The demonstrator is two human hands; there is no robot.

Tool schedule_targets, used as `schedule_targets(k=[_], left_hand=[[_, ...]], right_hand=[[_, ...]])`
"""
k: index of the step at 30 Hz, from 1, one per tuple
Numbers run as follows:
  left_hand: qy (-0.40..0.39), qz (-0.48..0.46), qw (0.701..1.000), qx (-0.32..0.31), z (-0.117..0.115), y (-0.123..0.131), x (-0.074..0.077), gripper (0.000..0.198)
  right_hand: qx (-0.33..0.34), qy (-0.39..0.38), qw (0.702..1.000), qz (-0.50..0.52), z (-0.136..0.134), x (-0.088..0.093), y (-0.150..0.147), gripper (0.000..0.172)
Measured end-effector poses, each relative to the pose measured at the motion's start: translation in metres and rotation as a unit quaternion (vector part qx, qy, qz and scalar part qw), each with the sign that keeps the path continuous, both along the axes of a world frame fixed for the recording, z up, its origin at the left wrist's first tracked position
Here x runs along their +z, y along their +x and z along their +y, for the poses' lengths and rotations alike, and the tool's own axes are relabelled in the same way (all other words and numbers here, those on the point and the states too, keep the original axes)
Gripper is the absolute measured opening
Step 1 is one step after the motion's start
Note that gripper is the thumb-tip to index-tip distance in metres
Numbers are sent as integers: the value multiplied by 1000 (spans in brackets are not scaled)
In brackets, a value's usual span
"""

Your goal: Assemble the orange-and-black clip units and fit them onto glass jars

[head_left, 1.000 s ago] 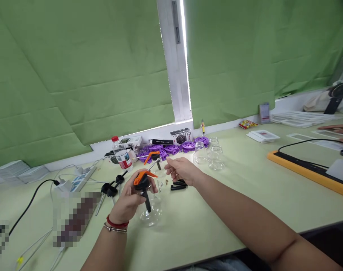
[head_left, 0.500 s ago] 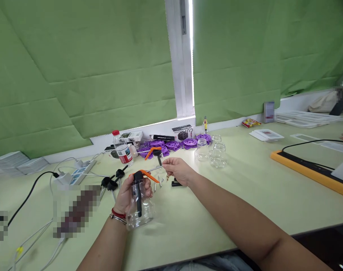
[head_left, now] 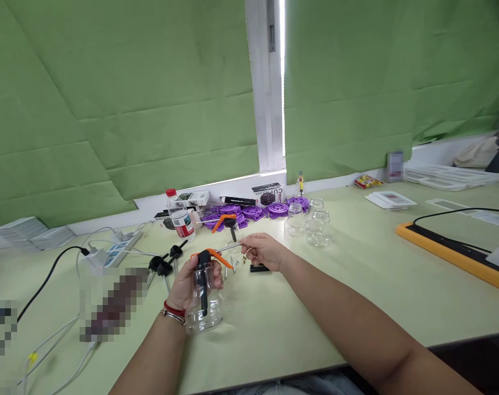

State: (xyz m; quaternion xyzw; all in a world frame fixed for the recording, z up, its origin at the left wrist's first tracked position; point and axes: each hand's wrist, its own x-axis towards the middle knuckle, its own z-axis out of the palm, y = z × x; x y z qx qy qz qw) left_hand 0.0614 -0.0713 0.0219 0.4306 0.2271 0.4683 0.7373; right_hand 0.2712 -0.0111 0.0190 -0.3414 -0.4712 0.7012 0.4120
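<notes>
My left hand (head_left: 187,286) is closed around the neck of a clear spray bottle (head_left: 208,322), which tilts a little just above the table. Its black pump head (head_left: 204,259) carries an orange trigger lever (head_left: 222,259), and a dark tube hangs down inside. With thumb and fingers pinched, my right hand (head_left: 264,251) holds the end of a thin metal rod (head_left: 230,247) whose other end lies by the pump head; whether it is joined there I cannot tell. Behind the hands stands a second black head with an orange lever (head_left: 225,221).
Black heads with thin stems (head_left: 164,266) lie left of my left hand. Small metal pins (head_left: 233,264) and a black piece (head_left: 260,268) lie near my right hand. Clear jars (head_left: 318,229), purple discs (head_left: 251,213) and a red-capped bottle (head_left: 179,216) stand behind. Cables run at left.
My right hand has shifted slightly right, and more of the metal rod shows between it and the pump head. The left hand keeps its grip on the spray bottle.
</notes>
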Motion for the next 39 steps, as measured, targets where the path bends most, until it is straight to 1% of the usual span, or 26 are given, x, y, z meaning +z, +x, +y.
schedule_targets(k=[2,4,6,8,10,12,14,16,19,22,24,25,26,27,28,29,30,32,33,34,35,36,37,39], left_hand=[[-3,5,1000,-4,0,0,-1,37],[-3,7,1000,-9,1,-1,-1,38],[-3,6,1000,-8,1,-1,-2,38],[-4,4,1000,-4,2,-1,-3,38],[-7,10,1000,-6,3,-1,-3,38],[-11,17,1000,-7,3,-1,-3,38],[-15,18,1000,-3,3,-1,-3,39],[-17,13,1000,-2,3,0,-2,40],[-15,11,1000,-14,3,0,-3,40],[-18,14,1000,-11,3,-1,-3,38],[-26,10,1000,2,4,-2,-3,37],[-29,4,1000,11,4,-3,-2,37],[-32,-2,999,21,5,-4,-2,36],[-34,-10,999,32,6,-5,-2,36],[-34,-17,998,44,7,-6,-2,36],[-33,-24,997,58,8,-7,-2,35],[-33,-28,996,74,9,-8,-2,35],[-33,-34,994,100,11,-9,-3,34],[-34,-36,993,109,12,-10,-3,34],[-35,-36,992,114,12,-10,-3,34],[-36,-37,992,114,12,-10,-3,34],[-37,-39,992,112,12,-10,-3,34],[-37,-40,993,107,11,-9,-3,35],[-37,-42,994,96,11,-9,-2,35]], right_hand=[[-2,-21,999,-27,1,-1,0,31],[-6,-13,1000,-20,1,-1,0,26],[0,-6,1000,14,1,-2,0,20],[7,-21,1000,13,2,-3,0,23],[2,-32,999,-14,3,-3,0,28],[-3,-19,1000,-14,3,-2,1,25],[-4,-12,1000,16,4,-2,2,21],[-4,-30,999,20,4,-1,2,21],[-3,-41,999,-9,4,-2,2,28],[-12,-9,1000,9,6,-5,2,25],[-33,14,999,10,9,-10,2,21],[-48,28,998,-11,11,-13,3,18],[-63,53,995,-53,13,-16,3,14],[-75,94,986,-114,15,-20,2,9],[-78,151,967,-190,16,-24,2,4],[-71,220,934,-274,16,-27,0,3],[-56,291,887,-353,16,-30,-2,8],[-12,407,781,-473,14,-34,-6,15],[6,442,734,-515,12,-34,-8,17],[20,464,696,-547,10,-33,-11,19],[29,478,667,-571,8,-32,-13,19],[35,487,645,-588,6,-30,-15,20],[41,492,630,-600,5,-28,-16,20],[51,494,617,-610,2,-26,-19,20]])
